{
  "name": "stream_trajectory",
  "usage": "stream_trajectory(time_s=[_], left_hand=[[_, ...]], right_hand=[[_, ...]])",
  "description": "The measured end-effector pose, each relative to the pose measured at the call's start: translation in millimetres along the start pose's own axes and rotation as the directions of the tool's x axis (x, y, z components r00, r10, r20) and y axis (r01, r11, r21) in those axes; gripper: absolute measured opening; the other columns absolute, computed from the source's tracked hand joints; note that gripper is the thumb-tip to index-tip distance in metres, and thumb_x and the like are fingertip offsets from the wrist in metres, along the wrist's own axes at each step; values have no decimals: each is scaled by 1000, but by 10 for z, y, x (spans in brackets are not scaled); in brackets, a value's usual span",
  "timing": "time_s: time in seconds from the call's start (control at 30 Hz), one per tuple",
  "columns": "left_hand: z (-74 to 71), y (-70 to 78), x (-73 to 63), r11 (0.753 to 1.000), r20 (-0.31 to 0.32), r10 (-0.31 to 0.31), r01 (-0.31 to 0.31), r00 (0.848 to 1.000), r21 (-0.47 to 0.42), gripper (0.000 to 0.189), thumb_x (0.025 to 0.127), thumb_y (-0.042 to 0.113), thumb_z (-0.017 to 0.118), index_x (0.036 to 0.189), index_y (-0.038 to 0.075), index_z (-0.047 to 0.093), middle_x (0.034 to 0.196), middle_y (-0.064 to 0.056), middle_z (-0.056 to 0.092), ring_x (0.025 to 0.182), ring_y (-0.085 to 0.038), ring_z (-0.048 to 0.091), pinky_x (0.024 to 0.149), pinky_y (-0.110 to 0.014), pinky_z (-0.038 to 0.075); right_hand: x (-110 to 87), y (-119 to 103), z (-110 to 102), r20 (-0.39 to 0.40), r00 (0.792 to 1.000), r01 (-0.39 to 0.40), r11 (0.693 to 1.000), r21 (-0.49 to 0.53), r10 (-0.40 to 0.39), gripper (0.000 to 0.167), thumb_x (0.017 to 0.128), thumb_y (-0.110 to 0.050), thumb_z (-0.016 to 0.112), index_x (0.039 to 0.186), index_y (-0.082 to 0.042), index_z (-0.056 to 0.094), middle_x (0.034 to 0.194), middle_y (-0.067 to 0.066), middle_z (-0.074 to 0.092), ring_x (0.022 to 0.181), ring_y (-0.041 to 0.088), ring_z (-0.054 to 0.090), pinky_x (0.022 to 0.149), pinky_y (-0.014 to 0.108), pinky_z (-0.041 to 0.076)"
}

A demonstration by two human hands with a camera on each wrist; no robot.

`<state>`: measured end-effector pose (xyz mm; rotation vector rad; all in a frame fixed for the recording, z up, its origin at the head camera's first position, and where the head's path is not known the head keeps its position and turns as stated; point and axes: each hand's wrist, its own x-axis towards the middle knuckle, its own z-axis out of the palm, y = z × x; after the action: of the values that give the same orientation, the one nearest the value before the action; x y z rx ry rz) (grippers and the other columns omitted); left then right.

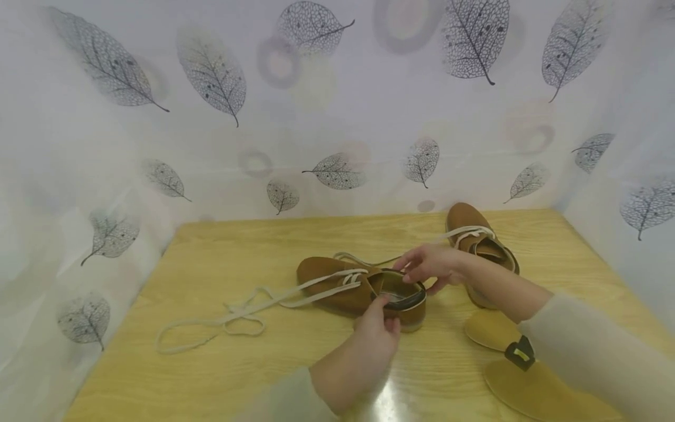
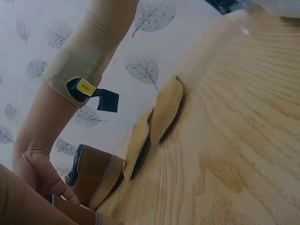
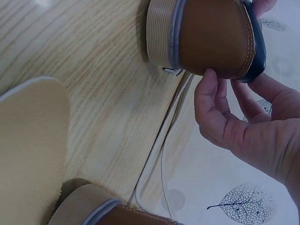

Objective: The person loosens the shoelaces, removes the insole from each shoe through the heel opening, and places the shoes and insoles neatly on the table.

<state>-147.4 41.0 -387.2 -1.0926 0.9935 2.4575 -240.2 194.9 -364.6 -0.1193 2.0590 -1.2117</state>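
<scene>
A brown leather shoe [image 1: 323, 287] with a dark collar lies sole-down on the table, its toe to the left. My left hand [image 1: 371, 346] pinches the near side of its opening, thumb on the collar rim and fingers against the outer side. Across the opening, my right hand [image 1: 435, 265] grips the far side near the heel. The right wrist view shows that hand's fingers on the shoe's heel part [image 3: 213, 37] and its thumb at the collar. Pale laces [image 1: 253, 308] trail loose to the left. In the left wrist view, the left hand is mostly hidden.
A second brown shoe [image 1: 469, 218] stands behind on the right, its laces running toward the first. Two tan insoles [image 1: 487, 329] lie at the right front, partly under the right sleeve. A leaf-printed white curtain [image 1: 337, 111] borders the wooden table [image 1: 227, 375].
</scene>
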Motion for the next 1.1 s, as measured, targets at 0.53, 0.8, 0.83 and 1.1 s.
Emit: stream_trajectory(time_s=[0.53,0.8,0.83,1.1], left_hand=[[13,39,135,949,21,192,-191,981,249,85,86,13,67,147,-5,11,145,-35,24,129,-49,34,113,-51,27],[7,121,293,923,135,225,-255,965,288,83,82,3,65,146,-9,13,147,-33,24,134,-49,26,115,-50,22],[-1,134,318,922,145,220,-254,965,292,82,82,3,66,146,-8,15,148,-32,24,135,-48,26,115,-49,21],[-11,211,495,886,215,210,-278,954,371,74,82,7,69,142,-7,29,141,-28,41,131,-41,39,112,-47,30]], right_hand=[[-122,131,200,-161,986,1,969,245,40,43,92,-5,58,132,2,45,95,5,61,77,14,60,71,36,56],[-191,156,321,-246,966,18,933,360,76,46,92,-7,58,134,3,41,98,6,55,83,16,61,80,44,56],[-195,162,337,-257,963,24,929,370,77,46,93,-7,58,134,3,41,100,7,54,85,17,61,81,45,56],[-240,194,508,-357,930,81,901,425,85,48,94,-6,55,136,5,34,98,8,53,75,13,52,79,43,57]])
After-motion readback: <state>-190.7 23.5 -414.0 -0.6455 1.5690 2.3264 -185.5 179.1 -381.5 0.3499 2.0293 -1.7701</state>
